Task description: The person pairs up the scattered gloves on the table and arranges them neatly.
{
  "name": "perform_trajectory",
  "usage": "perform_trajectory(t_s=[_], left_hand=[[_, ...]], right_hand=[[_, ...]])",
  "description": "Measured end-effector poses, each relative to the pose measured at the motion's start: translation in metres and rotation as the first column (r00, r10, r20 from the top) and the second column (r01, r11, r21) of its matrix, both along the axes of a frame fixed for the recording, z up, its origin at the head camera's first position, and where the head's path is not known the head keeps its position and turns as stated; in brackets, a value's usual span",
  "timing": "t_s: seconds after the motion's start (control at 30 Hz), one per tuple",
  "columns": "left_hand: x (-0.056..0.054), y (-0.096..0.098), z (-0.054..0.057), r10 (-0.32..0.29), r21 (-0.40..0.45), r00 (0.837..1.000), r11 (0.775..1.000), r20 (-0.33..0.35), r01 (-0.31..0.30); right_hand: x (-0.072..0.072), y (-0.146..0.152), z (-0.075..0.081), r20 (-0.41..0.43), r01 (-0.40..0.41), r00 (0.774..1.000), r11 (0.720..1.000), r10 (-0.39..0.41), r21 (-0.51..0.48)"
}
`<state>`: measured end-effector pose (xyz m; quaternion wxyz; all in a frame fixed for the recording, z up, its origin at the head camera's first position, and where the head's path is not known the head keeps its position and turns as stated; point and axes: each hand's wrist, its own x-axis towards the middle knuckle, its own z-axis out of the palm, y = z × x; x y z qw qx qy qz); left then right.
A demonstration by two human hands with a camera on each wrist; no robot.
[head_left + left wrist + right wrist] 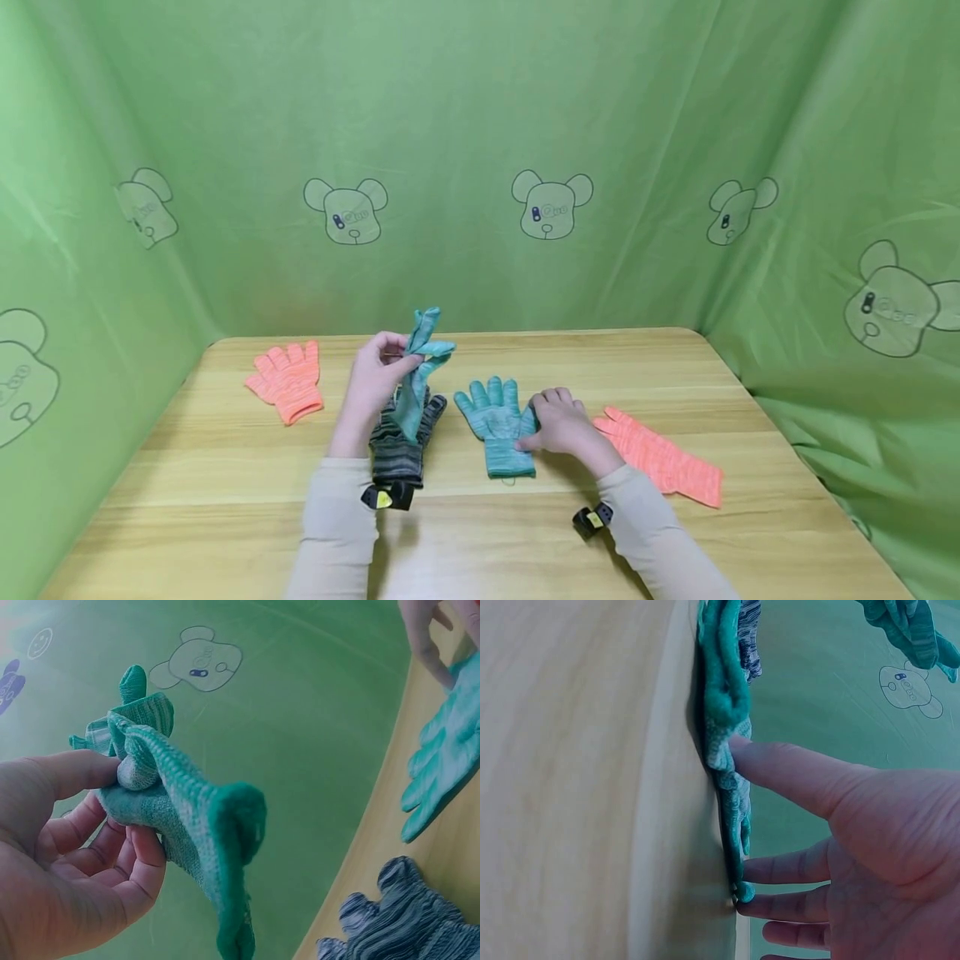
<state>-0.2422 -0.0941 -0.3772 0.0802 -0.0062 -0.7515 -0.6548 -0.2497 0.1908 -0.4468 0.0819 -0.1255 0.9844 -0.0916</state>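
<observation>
In the head view my left hand holds a teal knit glove up off the table, pinched between thumb and fingers. The left wrist view shows this glove bunched and hanging in folds. A second teal glove lies flat on the table, fingers pointing away. At its right edge is my right hand. In the right wrist view the thumb presses on that glove and fairly straight fingers reach its edge. Beneath the raised glove lies a black-and-grey striped glove, partly covered.
An orange glove lies at the table's back left. Another orange glove lies slantwise to the right, near my right wrist. The wooden table is enclosed by green cloth walls printed with bear heads.
</observation>
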Motion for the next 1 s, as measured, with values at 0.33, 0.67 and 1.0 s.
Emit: perform_trajectory(t_s=[0.33, 0.67, 1.0], left_hand=[[0.001, 0.011, -0.004, -0.003, 0.022, 1.000, 1.000, -0.007, 0.003], [-0.004, 0.018, -0.007, -0.001, 0.026, 1.000, 1.000, -0.026, 0.002], [-0.002, 0.025, -0.010, 0.006, 0.012, 1.000, 1.000, -0.025, -0.005]], right_hand=[[0.000, 0.001, -0.002, -0.002, -0.003, 1.000, 1.000, 0.003, 0.000], [-0.001, -0.001, 0.001, -0.003, -0.006, 1.000, 1.000, 0.006, -0.001], [0.001, -0.001, 0.002, -0.002, 0.002, 1.000, 1.000, -0.002, -0.007]])
